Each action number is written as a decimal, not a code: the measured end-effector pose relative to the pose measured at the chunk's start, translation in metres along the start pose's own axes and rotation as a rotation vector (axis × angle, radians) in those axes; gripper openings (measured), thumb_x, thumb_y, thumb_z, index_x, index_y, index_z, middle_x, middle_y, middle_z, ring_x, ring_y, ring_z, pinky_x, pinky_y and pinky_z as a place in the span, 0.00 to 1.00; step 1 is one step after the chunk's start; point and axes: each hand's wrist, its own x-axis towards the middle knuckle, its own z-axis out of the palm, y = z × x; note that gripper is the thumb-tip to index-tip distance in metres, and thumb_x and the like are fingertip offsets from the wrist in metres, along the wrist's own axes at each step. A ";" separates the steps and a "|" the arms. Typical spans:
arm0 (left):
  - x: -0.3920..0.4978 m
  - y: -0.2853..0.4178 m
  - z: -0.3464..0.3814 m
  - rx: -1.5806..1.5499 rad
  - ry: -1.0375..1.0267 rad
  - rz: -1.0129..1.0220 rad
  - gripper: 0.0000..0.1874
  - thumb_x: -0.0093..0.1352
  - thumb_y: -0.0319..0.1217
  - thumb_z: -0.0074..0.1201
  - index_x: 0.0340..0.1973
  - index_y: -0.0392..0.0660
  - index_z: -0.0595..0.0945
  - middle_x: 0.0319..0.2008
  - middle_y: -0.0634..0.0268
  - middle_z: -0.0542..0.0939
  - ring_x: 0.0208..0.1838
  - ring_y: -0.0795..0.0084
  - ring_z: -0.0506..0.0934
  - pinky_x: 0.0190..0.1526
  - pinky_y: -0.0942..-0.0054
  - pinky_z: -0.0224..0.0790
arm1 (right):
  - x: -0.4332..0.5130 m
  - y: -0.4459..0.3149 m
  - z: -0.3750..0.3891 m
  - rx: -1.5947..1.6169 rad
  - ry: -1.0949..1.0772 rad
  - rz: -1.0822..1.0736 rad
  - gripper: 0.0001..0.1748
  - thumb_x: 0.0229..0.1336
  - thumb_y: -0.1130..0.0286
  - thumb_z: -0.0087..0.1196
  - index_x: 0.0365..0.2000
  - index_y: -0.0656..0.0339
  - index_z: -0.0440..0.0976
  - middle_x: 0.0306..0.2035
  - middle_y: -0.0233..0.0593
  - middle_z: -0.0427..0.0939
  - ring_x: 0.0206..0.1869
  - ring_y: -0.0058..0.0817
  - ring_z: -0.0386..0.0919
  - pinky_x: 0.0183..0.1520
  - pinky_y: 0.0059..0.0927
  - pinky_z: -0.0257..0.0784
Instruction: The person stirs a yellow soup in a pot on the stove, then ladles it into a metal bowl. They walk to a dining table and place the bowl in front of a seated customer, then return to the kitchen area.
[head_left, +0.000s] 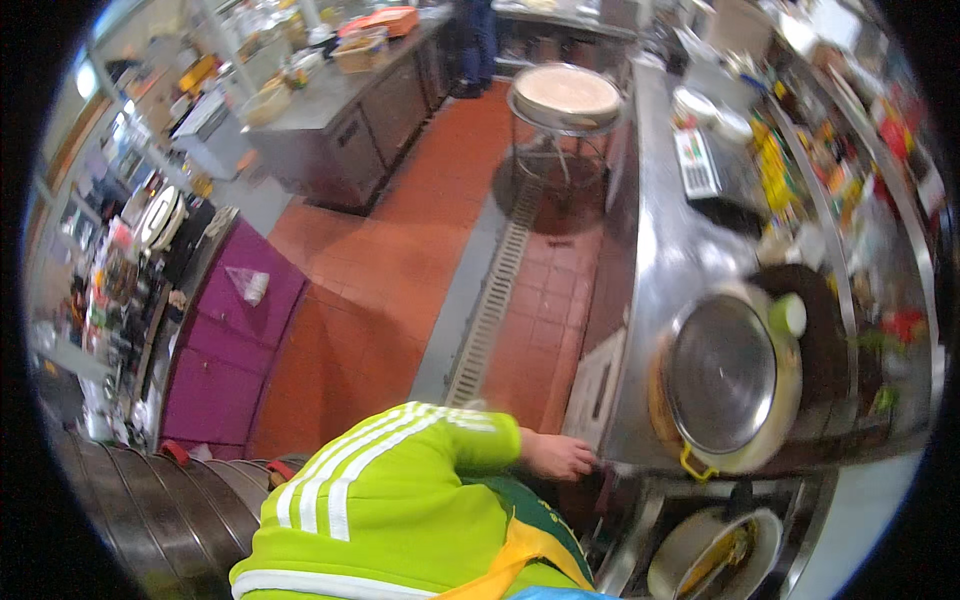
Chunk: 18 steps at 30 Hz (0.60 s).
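Observation:
My left hand (559, 456), in a lime-green sleeve with white stripes, reaches right across my front. Its curled fingers are at the front edge of the steel counter (634, 300), by a pale panel (596, 386). Whether they grip anything cannot be made out. My right hand is out of view. On the counter to the right, a round steel pan or lid (720, 375) rests over a wide pale basin (784, 420), with a yellow handle (697, 461) at its near side. Below lies a pale pot (667, 551) with yellowish contents.
A metal stand holds a round vessel with a pale top (566, 90) beside the floor drain grate (487, 315). Purple cabinets (225, 330) and a steel counter unit (352, 142) line the left. A person in dark trousers (476, 45) stands at the back. Packets (776, 172) crowd the right shelf.

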 end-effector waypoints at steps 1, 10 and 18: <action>-0.050 -0.003 -0.001 0.008 0.046 -0.166 0.17 0.65 0.38 0.54 0.44 0.43 0.86 0.54 0.54 0.80 0.65 0.52 0.71 0.65 0.51 0.62 | -0.013 -0.030 0.009 -0.048 -0.016 -0.048 0.42 0.65 0.45 0.55 0.70 0.60 0.62 0.59 0.63 0.76 0.59 0.57 0.76 0.60 0.51 0.72; -0.393 -0.012 -0.060 0.080 0.241 -0.959 0.15 0.68 0.43 0.59 0.42 0.46 0.84 0.50 0.61 0.81 0.60 0.56 0.74 0.59 0.56 0.67 | -0.065 -0.333 0.188 -0.632 -0.158 -1.041 0.42 0.64 0.46 0.57 0.71 0.56 0.61 0.58 0.63 0.76 0.61 0.55 0.75 0.63 0.50 0.70; -0.637 0.015 -0.111 -0.076 0.044 -1.532 0.15 0.66 0.42 0.58 0.36 0.44 0.89 0.38 0.52 0.86 0.44 0.49 0.84 0.46 0.51 0.78 | -0.157 -0.604 0.296 -1.089 -0.095 -1.275 0.43 0.63 0.48 0.60 0.72 0.54 0.60 0.58 0.63 0.77 0.63 0.52 0.74 0.66 0.48 0.69</action>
